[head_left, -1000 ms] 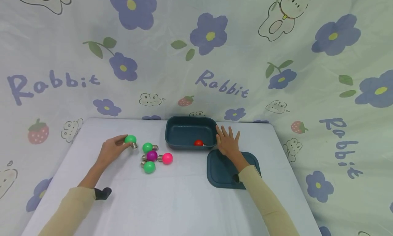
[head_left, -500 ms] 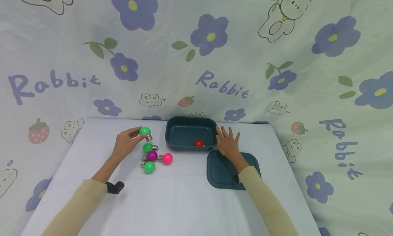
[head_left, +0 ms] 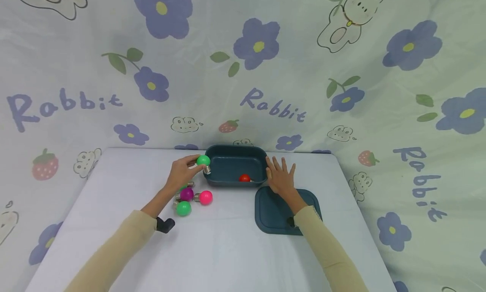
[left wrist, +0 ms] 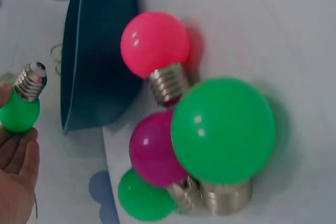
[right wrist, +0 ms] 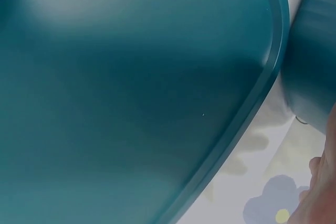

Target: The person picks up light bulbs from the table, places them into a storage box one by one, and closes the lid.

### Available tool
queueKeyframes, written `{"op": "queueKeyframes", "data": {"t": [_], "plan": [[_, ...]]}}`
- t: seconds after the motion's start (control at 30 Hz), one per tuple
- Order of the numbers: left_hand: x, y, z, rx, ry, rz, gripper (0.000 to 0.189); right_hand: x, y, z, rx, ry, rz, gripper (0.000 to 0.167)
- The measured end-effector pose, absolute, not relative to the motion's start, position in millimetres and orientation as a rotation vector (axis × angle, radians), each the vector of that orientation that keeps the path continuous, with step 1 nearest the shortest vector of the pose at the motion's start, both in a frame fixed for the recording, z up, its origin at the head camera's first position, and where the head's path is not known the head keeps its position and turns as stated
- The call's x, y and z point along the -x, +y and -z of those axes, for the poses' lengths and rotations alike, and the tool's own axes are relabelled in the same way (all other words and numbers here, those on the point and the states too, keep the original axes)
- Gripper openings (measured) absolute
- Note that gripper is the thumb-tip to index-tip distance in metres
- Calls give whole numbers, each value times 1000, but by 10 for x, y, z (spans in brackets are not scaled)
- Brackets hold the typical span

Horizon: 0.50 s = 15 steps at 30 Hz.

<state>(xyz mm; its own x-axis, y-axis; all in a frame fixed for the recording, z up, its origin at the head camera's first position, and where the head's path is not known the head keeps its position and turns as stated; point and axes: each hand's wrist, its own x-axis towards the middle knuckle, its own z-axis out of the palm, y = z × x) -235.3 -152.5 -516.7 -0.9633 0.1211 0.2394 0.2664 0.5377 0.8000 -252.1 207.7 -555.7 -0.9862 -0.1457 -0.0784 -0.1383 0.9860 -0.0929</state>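
Note:
My left hand [head_left: 181,172] pinches a green bulb [head_left: 203,160] between thumb and fingers, its metal screw base pointing down, at the left rim of a dark teal box [head_left: 235,183]. Inside the box lies a red bulb [head_left: 244,178]. My right hand [head_left: 280,177], fingers spread and straight, touches the right end of the box. On the cloth near my left hand rest a purple bulb [head_left: 187,194], a pink bulb [head_left: 206,197] and a green bulb [head_left: 184,208]. A further green bulb [left wrist: 144,196] shows in the left wrist view, mostly hidden by my hand in the head view.
A flat teal lid [head_left: 279,214] lies on the white table [head_left: 228,250] under my right wrist and forearm. Behind the table's back edge hangs a patterned curtain [head_left: 212,81] with flowers and rabbits.
My left hand has carried the green bulb rightward, from the left of the loose bulbs to the left rim of the box. My right hand has stayed at the box's right end.

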Motion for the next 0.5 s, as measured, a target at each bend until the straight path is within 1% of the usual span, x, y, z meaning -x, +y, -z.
{"op": "queueKeyframes", "data": {"t": [0.5], "plan": [[2574, -964, 5249, 425, -2705, 1449, 51, 2499, 2081, 5534, 252, 3059, 149, 54]]}}
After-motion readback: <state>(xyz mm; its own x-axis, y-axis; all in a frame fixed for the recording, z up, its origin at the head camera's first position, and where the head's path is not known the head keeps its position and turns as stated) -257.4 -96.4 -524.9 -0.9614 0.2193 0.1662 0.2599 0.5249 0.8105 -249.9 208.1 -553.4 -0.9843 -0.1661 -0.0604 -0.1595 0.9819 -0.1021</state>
